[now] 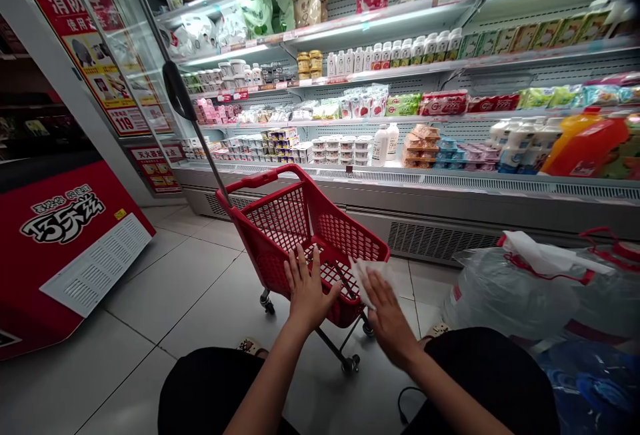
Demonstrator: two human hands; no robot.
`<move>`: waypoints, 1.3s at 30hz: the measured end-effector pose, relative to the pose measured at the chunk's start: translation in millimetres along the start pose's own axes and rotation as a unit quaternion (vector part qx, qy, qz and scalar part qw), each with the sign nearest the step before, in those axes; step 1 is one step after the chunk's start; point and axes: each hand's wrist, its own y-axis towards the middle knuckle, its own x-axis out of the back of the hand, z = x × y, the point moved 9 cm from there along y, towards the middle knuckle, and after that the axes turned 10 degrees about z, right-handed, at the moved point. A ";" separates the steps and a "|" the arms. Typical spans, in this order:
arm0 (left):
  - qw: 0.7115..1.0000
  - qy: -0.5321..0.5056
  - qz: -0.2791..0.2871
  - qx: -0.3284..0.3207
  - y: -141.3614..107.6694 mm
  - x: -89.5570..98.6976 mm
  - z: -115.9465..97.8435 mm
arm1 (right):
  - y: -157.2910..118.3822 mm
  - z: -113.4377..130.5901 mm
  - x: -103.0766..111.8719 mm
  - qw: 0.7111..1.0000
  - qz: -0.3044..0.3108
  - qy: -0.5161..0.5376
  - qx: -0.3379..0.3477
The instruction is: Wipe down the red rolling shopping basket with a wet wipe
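Note:
A small red shopping cart [350, 228] with lattice walls and a tall pole stands on the tiles in front of me. My left hand [309, 291] is over the near end of its basket, fingers spread, with nothing in it. The fingers of my right hand [384, 308] lie against a white cloth or tissue [361, 276] at the basket's near right corner. That hand's fingers are close together and press or hold the cloth. Whether the left palm touches the rim is hard to tell.
Behind the cart runs a refrigerated shelf [370, 185] of dairy goods and drinks. A red freezer [75, 241] is at the left. Large water bottles [510, 288] stand at the right, a white cloth on their handles. A black cable [403, 405] lies between my knees.

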 end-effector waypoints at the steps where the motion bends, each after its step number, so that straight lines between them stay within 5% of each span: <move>1: 1.000 0.003 0.001 0.002 0.3 0.4 0.0 | -4.2 16.8 -1.9 1.000 0.008 0.002 0.012; 4: 1.000 0.009 0.005 0.003 0.5 0.8 -0.7 | -11.7 43.7 -1.8 0.998 0.037 -0.011 0.050; 6: 1.000 0.007 0.004 0.004 -0.1 0.9 -1.1 | -12.6 39.8 0.9 0.993 0.058 -0.034 0.094; 10: 1.000 -0.007 0.000 0.010 -1.7 -0.7 -2.8 | -2.1 -16.3 11.2 0.987 0.061 -0.069 0.134; 14: 1.000 -0.015 -0.002 0.011 -1.9 -3.2 -7.9 | 22.7 -88.1 17.4 0.994 0.048 -0.085 0.053; 18: 1.000 -0.009 0.008 0.005 -1.9 -2.7 -11.3 | 34.5 -115.5 11.5 0.998 0.036 -0.051 -0.028; 23: 0.999 0.003 0.034 -0.039 -1.0 -2.3 -21.6 | 15.4 -80.2 -5.2 0.996 0.026 0.007 -0.088; 27: 0.999 -0.001 0.030 -0.041 0.8 -5.1 -32.3 | 0.1 -10.2 -7.6 0.999 0.029 0.005 -0.033; 30: 0.999 0.005 0.027 -0.043 0.6 -6.4 -38.3 | -4.6 15.7 1.2 0.999 0.026 -0.017 -0.014; 34: 0.994 0.046 0.033 -0.094 1.0 -1.3 -36.5 | -10.4 -1.6 14.1 0.997 0.045 -0.068 -0.001; 39: 0.994 0.096 -0.006 -0.054 8.0 14.4 -6.8 | -17.7 -48.4 22.0 0.994 0.050 -0.084 -0.045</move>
